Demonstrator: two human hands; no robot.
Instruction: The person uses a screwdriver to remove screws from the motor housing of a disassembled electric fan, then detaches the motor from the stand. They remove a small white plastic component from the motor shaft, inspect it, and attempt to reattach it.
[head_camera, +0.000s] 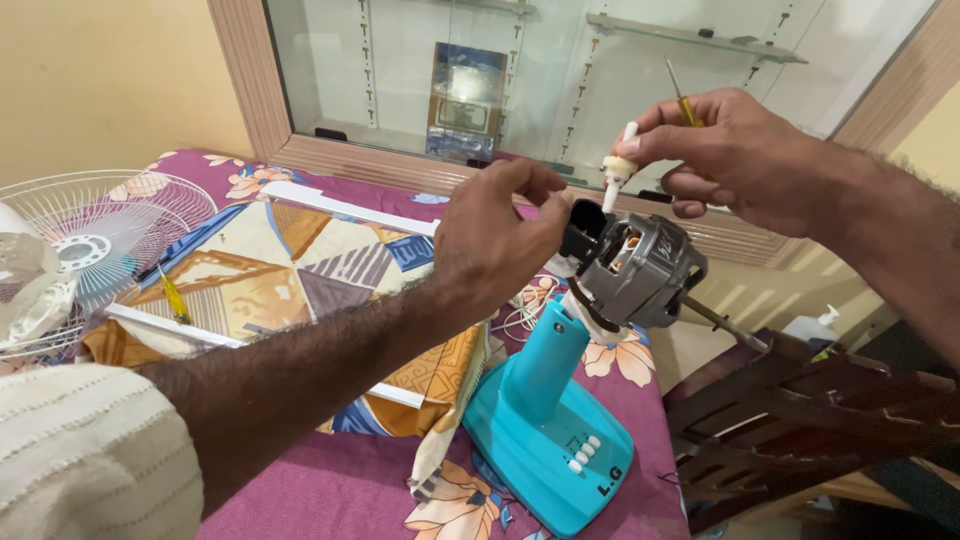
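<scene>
Grey fan motor (640, 270) on its turquoise stand (548, 430): left hand (500, 240) pinches the housing steady, right hand (735, 155) grips the white knob (620, 165) plus a yellow screwdriver (682, 103).

Fan stand (545, 400): turquoise, base carrying a row of small white buttons (584, 452) and dark lettering. Motor housing (640, 265): metallic grey, copper-orange windings visible through its opening, black rear part. Knob piece (618, 168) above motor: cream-white. Screwdriver (682, 105) in right hand (740, 150): yellow handle. Bed cover (330, 490): magenta-purple with cream and orange flower print. Folded cloth (290, 270) on it: geometric patches in cream, orange, blue and brown. Fan grille (100, 240): white wire. Second screwdriver (173, 295): yellow. Sleeve (90, 460) on left arm: off-white, fine dotted weave. Wall (110, 70): pale yellow. Chair (800, 400): dark brown wood.
</scene>
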